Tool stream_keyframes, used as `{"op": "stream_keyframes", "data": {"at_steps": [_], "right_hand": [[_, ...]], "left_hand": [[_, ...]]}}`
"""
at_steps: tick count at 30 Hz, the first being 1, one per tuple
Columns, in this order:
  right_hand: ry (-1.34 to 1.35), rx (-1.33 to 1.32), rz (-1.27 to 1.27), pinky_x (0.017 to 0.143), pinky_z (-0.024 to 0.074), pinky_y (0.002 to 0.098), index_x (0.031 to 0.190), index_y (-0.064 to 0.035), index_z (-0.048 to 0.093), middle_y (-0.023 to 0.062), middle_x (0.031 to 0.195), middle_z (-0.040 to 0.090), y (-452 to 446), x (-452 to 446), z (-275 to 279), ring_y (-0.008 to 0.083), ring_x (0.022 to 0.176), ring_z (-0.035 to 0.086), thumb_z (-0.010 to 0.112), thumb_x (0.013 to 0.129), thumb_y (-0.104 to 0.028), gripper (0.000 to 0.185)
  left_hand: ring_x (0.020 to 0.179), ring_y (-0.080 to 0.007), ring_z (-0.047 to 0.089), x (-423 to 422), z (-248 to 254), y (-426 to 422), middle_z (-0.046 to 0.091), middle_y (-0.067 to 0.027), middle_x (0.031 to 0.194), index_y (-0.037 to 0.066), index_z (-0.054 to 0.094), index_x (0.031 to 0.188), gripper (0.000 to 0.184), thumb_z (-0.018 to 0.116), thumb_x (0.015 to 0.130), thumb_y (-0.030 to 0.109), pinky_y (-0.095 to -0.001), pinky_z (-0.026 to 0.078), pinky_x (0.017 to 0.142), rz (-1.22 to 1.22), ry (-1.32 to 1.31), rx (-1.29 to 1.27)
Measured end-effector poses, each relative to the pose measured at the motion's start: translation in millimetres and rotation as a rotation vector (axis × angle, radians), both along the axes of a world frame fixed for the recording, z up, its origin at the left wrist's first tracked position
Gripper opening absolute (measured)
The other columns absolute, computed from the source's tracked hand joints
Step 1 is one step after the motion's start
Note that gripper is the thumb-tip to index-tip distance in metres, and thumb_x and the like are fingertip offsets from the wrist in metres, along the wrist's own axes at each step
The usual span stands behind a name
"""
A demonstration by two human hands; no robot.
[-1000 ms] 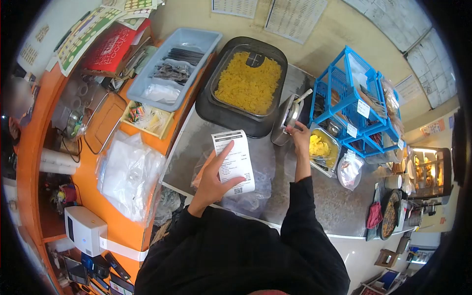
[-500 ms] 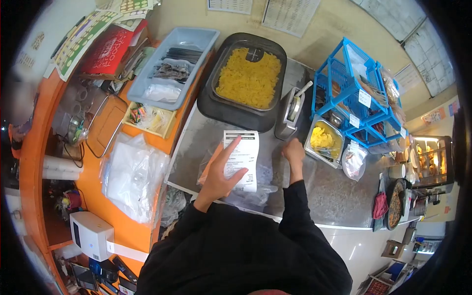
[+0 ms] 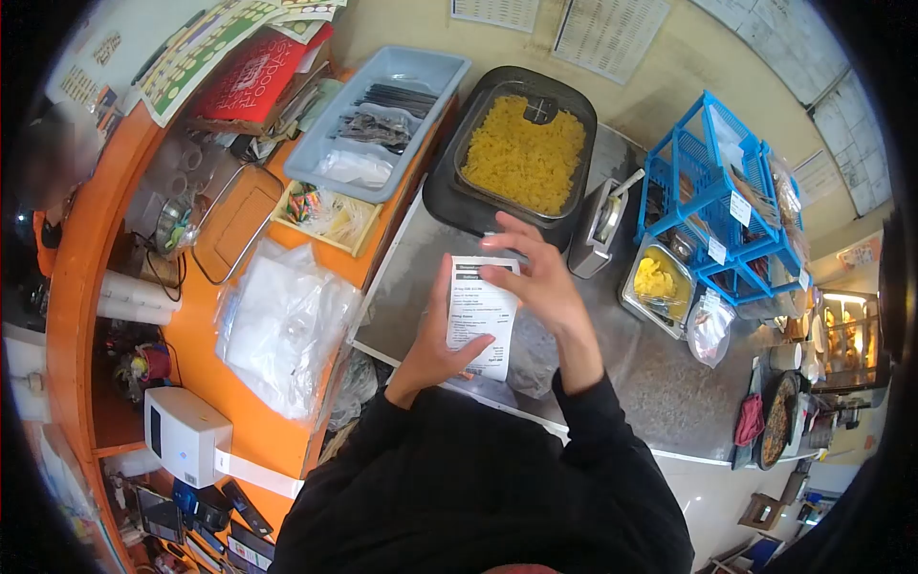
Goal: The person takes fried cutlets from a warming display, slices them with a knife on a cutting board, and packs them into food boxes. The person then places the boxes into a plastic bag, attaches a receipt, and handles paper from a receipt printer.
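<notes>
A printed white receipt lies upright in front of me, over the grey counter. My left hand holds it from the left side, the thumb across its lower front and a finger along its left edge. At its upper right is my right hand, fingers spread and bent, the thumb tip overlapping the printed top. Whether that thumb presses on the paper I cannot tell. Crumpled clear plastic shows on the counter beside the receipt, partly covered by my right forearm.
Beyond my hands stands a black-rimmed pan of yellow food. To its right are a metal holder, a small tray of yellow food and blue baskets. Leftward lie plastic bags, a cutlery bin and a white printer.
My right hand has come from the counter by the metal holder to the receipt's top right. My left hand stays at the receipt, its finger now along the left edge. The view has shifted slightly.
</notes>
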State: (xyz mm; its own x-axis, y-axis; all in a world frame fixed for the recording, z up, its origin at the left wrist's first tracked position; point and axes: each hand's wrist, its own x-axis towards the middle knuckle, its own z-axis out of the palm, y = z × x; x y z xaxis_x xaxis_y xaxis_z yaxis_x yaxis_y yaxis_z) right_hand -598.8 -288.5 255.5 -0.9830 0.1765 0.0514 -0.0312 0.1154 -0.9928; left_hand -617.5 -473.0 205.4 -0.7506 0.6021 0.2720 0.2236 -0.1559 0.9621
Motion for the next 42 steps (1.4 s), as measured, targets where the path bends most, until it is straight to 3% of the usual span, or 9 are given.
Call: {"op": "stream_keyframes", "data": {"at_steps": [5, 8, 16, 20, 24, 27, 35, 40, 42], "right_hand": [[-0.175, -0.077, -0.248, 0.1, 0.0381, 0.044, 0.101, -0.0115, 0.073, 0.013, 0.145, 0.043, 5.1, -19.3, -126.9, 0.0254, 0.133, 0.041, 0.072, 0.084, -0.021, 0.019], [-0.277, 0.701, -0.513, 0.096, 0.0356, 0.053, 0.107, -0.0159, 0.069, 0.017, 0.136, 0.048, -10.3, -7.3, -146.4, 0.0307, 0.128, 0.044, 0.072, 0.082, -0.026, 0.027], [-0.407, 0.508, -0.625, 0.093, 0.0366, 0.0518, 0.12, -0.0172, 0.05, 0.0148, 0.114, 0.054, 21.0, -20.1, -168.0, 0.0353, 0.12, 0.045, 0.066, 0.079, -0.015, 0.044], [0.203, 1.031, -1.003, 0.089, 0.0408, 0.0461, 0.116, -0.0013, 0.05, 0.017, 0.111, 0.055, 84.8, 8.3, -127.0, 0.036, 0.102, 0.053, 0.066, 0.08, -0.013, 0.041], [-0.296, 0.426, -0.856, 0.082, 0.0496, 0.0367, 0.12, 0.0054, 0.054, 0.0174, 0.095, 0.069, 207.8, 22.3, -168.2, 0.028, 0.092, 0.066, 0.073, 0.082, -0.022, 0.051], [-0.41, 0.417, -0.756, 0.076, 0.0518, 0.0324, 0.119, 0.0079, 0.056, 0.0148, 0.086, 0.072, 215.3, 7.4, -145.9, 0.0227, 0.083, 0.069, 0.074, 0.08, -0.018, 0.05], [-0.094, -0.121, -0.977, 0.076, 0.051, 0.0244, 0.102, 0.0084, 0.07, 0.0124, 0.088, 0.072, 141.0, 52.2, -176.3, 0.0143, 0.08, 0.067, 0.066, 0.084, -0.004, 0.022], [-0.137, 0.17, -1.021, 0.072, 0.052, 0.0273, 0.09, 0.0013, 0.074, 0.0128, 0.076, 0.072, 156.6, 42.4, -213.5, 0.0167, 0.073, 0.068, 0.066, 0.082, -0.009, 0.015], [-0.487, 0.71, -0.966, 0.072, 0.0526, 0.0299, 0.083, -0.0002, 0.074, 0.0147, 0.074, 0.071, 153.7, 44.1, -184.6, 0.0209, 0.072, 0.069, 0.067, 0.081, -0.012, 0.014]], "left_hand": [[0.119, -0.0251, 0.056, -8.5, -34.8, -36.6, 0.038, -0.0199, 0.146, 0.008, 0.007, 0.154, 0.102, 0.075, 0.077, 0.005, -0.0343, 0.046, 0.096, -0.076, -0.422, -0.057], [0.098, -0.0191, 0.065, -2.3, -86.8, -61.2, 0.062, -0.0163, 0.113, 0.008, 0.014, 0.153, 0.092, 0.073, 0.082, 0.006, -0.0299, 0.049, 0.087, 0.005, -0.438, -0.23], [0.076, -0.0175, 0.069, 15.5, -89.6, -63.5, 0.068, -0.0179, 0.099, -0.001, 0.044, 0.137, 0.067, 0.076, 0.082, 0.02, -0.0263, 0.054, 0.051, 0.166, -0.48, -0.593], [0.081, -0.0194, 0.068, 26.6, -123.7, -64.5, 0.065, -0.0179, 0.105, -0.003, 0.044, 0.132, 0.06, 0.074, 0.086, 0.021, -0.03, 0.058, 0.058, 0.18, -0.57, -0.332], [0.092, -0.0217, 0.066, 46.1, -137.0, -52.2, 0.06, -0.0182, 0.112, -0.002, 0.038, 0.127, 0.057, 0.072, 0.088, 0.021, -0.0331, 0.061, 0.064, 0.181, -0.61, -0.34], [0.1, -0.0251, 0.063, 65.6, -162.9, -26.1, 0.053, -0.0197, 0.118, 0.0, 0.029, 0.123, 0.058, 0.072, 0.088, 0.019, -0.0369, 0.063, 0.066, 0.172, -0.737, -0.207], [0.096, -0.0276, 0.066, 71.6, -160.3, -16.5, 0.052, -0.0209, 0.117, 0.002, 0.025, 0.122, 0.057, 0.069, 0.089, 0.018, -0.0396, 0.063, 0.068, 0.17, -0.806, -0.13], [0.097, -0.0272, 0.066, 68.7, -153.9, -16.5, 0.055, -0.0225, 0.117, 0.002, 0.025, 0.122, 0.057, 0.069, 0.09, 0.019, -0.0389, 0.063, 0.069, 0.151, -0.817, -0.145], [0.097, -0.0272, 0.066, 69.3, -160.5, -17.9, 0.056, -0.0231, 0.117, 0.002, 0.025, 0.123, 0.057, 0.069, 0.09, 0.019, -0.0384, 0.062, 0.069, 0.137, -0.798, -0.132]]}}
